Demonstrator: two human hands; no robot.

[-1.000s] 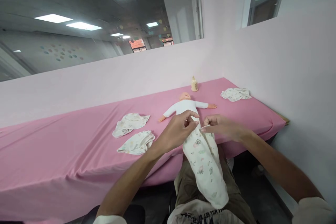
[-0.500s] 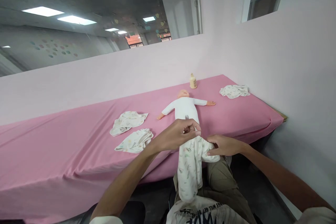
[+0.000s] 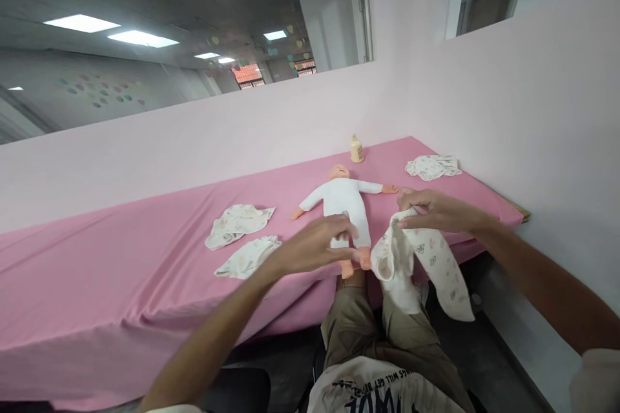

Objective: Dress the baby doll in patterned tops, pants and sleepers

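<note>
White printed baby pants (image 3: pixel 438 264) hang from my right hand (image 3: pixel 431 211), whose thumb and fingers pinch the upper edge. Two tube-like parts dangle below it, one swung out to the right, beside the doll and over my knee. My left hand (image 3: pixel 322 242) hovers over the legs of a baby doll (image 3: pixel 343 200), thumb and fingers apart, with nothing in them. The doll lies on its back in a white long-sleeved suit, arms spread, its bare feet at the table's front edge. My left hand partly covers one leg.
Two printed cloth pieces, an upper one (image 3: pixel 237 224) and a lower one (image 3: pixel 249 257), lie left of the doll on the pink-covered table (image 3: pixel 121 258). A pump bottle (image 3: pixel 357 150) stands behind its head. Another folded printed cloth (image 3: pixel 433 168) lies at the right, near the wall.
The baby pants have swung from in front of my body up and to the right, in my right hand. My left hand has opened, and the doll's legs now show.
</note>
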